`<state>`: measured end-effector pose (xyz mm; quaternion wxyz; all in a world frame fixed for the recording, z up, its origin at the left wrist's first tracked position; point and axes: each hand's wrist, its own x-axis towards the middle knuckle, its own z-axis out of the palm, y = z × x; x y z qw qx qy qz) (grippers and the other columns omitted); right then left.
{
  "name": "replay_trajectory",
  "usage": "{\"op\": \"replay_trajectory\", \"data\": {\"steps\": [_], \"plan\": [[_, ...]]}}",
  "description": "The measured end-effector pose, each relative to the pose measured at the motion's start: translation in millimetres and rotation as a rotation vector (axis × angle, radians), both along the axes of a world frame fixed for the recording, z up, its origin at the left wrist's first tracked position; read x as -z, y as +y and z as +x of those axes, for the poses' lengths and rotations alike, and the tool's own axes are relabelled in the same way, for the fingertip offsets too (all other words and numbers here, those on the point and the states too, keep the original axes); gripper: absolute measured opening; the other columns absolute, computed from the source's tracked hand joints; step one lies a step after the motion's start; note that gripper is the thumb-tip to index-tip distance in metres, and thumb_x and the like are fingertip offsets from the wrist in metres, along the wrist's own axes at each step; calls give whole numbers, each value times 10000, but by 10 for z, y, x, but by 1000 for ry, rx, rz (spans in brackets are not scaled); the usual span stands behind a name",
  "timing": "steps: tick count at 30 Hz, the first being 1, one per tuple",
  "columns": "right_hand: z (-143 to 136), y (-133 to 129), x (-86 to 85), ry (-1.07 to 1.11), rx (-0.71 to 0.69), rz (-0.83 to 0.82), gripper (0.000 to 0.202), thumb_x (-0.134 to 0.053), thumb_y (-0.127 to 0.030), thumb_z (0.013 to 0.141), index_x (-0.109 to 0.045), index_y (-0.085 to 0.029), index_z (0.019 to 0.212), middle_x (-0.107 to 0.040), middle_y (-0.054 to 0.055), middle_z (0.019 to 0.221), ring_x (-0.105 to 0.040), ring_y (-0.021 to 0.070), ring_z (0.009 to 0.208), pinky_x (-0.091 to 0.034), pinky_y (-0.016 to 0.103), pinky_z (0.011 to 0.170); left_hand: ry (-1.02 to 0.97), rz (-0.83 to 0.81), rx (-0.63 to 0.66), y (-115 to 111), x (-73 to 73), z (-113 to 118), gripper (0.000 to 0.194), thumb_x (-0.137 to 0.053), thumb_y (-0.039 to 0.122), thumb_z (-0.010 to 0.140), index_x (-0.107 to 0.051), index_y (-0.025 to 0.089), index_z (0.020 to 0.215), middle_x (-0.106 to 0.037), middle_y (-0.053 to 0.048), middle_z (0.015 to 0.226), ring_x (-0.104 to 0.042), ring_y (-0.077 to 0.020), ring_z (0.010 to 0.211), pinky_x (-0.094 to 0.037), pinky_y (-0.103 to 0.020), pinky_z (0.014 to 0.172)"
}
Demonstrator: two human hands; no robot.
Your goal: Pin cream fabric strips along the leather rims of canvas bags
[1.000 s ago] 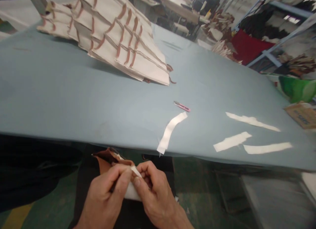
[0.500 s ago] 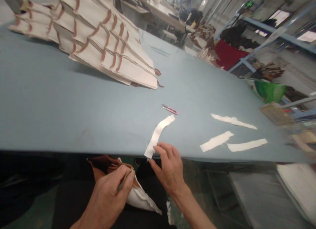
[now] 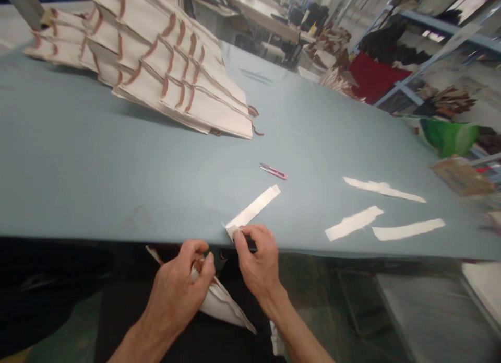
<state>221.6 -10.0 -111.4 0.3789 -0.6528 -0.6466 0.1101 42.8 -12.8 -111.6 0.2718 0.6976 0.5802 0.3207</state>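
At the table's near edge, my right hand [image 3: 259, 256] pinches the near end of a white fabric strip [image 3: 256, 206]. The strip's near end is folded over, and the rest lies flat on the table. Below the edge, over my lap, my left hand [image 3: 182, 274] is curled around a white and brown cloth piece [image 3: 227, 308]. Its thumb and index tips stand slightly apart, with some of the piece showing between them; the other fingers are hidden. Pink-handled thread snips [image 3: 274, 171] lie just beyond the strip.
Three more white strips [image 3: 354, 223] lie to the right on the blue-grey table [image 3: 97, 190]. A stack of cream pieces with brown trim [image 3: 168, 70] covers the far left. Shelving with red cloth [image 3: 376, 78] and a green bag [image 3: 450, 136] stands at the right.
My right hand has closed on the strip's near end and folded it over; the strip lies straighter. My left thumb and index have parted a little. The view has shifted slightly.
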Motion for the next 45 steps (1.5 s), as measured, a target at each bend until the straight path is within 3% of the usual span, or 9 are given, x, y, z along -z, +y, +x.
{"op": "replay_trajectory", "data": {"steps": [7, 11, 18, 25, 33, 36, 40, 42, 45], "plan": [[-79, 64, -52, 87, -11, -105, 263, -547, -257, 1017, -714, -199, 822, -752, 60, 849, -656, 233, 850, -425, 378, 830, 33, -188, -17, 108, -106, 65, 282, -532, 424, 936, -660, 228, 1094, -754, 31, 628, -774, -218, 597, -541, -283, 593], [-68, 43, -83, 113, -50, -123, 251, -546, -250, 1016, -716, -204, 838, -769, 58, 886, -655, 236, 880, -416, 385, 861, 110, -289, -33, 187, -163, 168, 273, -601, 498, 919, -689, 243, 964, -758, 8, 639, -774, -247, 628, -508, -295, 610], [-37, 43, -94, 169, -98, -149, 222, -562, -245, 1019, -718, -219, 863, -786, 48, 917, -662, 236, 921, -413, 391, 887, 224, -374, 10, 323, -304, 267, 198, -560, 379, 948, -685, 270, 840, -772, 1, 654, -760, -281, 683, -372, -299, 602], [27, 52, -114, 268, -58, -184, 121, -617, -240, 906, -691, -218, 813, -742, 44, 860, -646, 238, 873, -431, 384, 854, 224, -428, 12, 359, -335, 277, 208, -504, 307, 931, -608, 263, 756, -736, 27, 594, -708, -222, 609, -376, -270, 584], [191, 168, -111, 493, 94, -238, 256, -473, -382, 993, -621, -200, 891, -637, -13, 720, -577, 171, 682, -464, 284, 657, 240, -370, -77, 344, -265, 294, 218, -509, 329, 891, -559, 258, 691, -658, 21, 561, -637, -209, 546, -357, -274, 559], [230, 201, -89, 510, 151, -243, 239, -461, -398, 994, -592, -210, 926, -570, -40, 672, -529, 170, 645, -429, 290, 643, 231, -344, -127, 308, -253, 237, 180, -521, 374, 905, -644, 258, 844, -630, 39, 523, -635, -215, 516, -381, -275, 545], [189, 199, -61, 505, 165, -259, 210, -483, -405, 983, -580, -224, 939, -523, -60, 625, -501, 179, 621, -387, 303, 649, 209, -257, -221, 181, -256, 89, 281, -529, 449, 944, -671, 233, 1057, -665, 46, 539, -685, -221, 525, -448, -273, 555], [154, 195, -55, 506, 176, -255, 202, -496, -409, 973, -576, -229, 925, -524, -61, 619, -485, 179, 606, -371, 307, 645, 199, -168, -167, 129, -274, 51, 246, -523, 424, 962, -689, 246, 1000, -698, 42, 569, -708, -204, 529, -451, -260, 546], [120, 191, -52, 520, 183, -245, 197, -508, -410, 965, -582, -232, 921, -563, -50, 640, -501, 182, 615, -389, 314, 663, 283, -71, 80, 169, -296, 95, 278, -465, 352, 1020, -726, 255, 1005, -790, 15, 712, -765, -192, 615, -464, -250, 573]]}}
